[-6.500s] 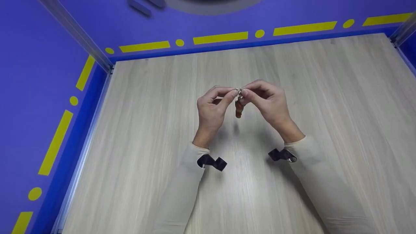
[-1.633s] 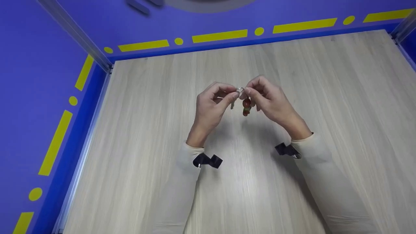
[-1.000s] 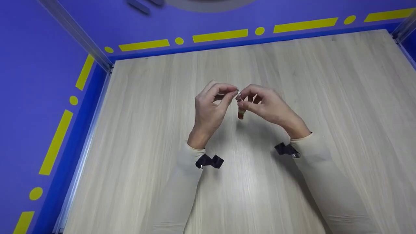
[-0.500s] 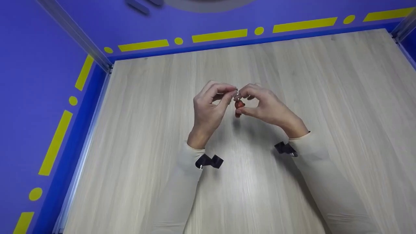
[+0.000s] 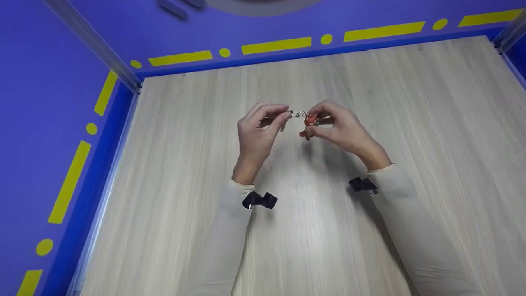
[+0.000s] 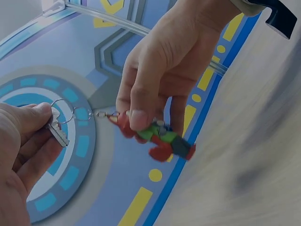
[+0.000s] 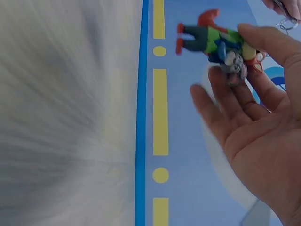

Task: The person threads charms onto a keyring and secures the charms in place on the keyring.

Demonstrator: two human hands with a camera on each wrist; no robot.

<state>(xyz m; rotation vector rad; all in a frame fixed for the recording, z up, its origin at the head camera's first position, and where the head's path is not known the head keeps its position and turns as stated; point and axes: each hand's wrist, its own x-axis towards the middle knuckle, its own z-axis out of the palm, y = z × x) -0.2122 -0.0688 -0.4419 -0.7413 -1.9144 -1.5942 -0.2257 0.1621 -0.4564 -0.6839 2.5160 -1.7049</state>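
Observation:
In the head view, both hands are raised over the table. My left hand (image 5: 259, 127) pinches a silver key (image 6: 58, 132) between thumb and fingers, with a thin metal key ring (image 6: 70, 118) at the thumb. A second small ring and a short chain (image 6: 100, 114) run from it to a keychain figurine (image 6: 164, 136). The figurine is red, green and dark, with a red tail-like part. My right hand (image 5: 345, 129) holds it near its head between thumb and fingers. It lies sideways, its feet pointing away from the thumb in the right wrist view. Its far side is partly hidden.
A pale wood-grain table (image 5: 185, 164) spreads beneath the hands. Blue panels (image 5: 41, 82) with yellow marks stand along its back and left side, joined by a metal post (image 5: 94, 45) at the corner. Each sleeve carries a black wrist camera (image 5: 261, 200).
The hands were close together at the ring, with the figurine hanging down. Now they have drawn apart, the right hand grips the figurine itself, and the rings and chain stretch between them.

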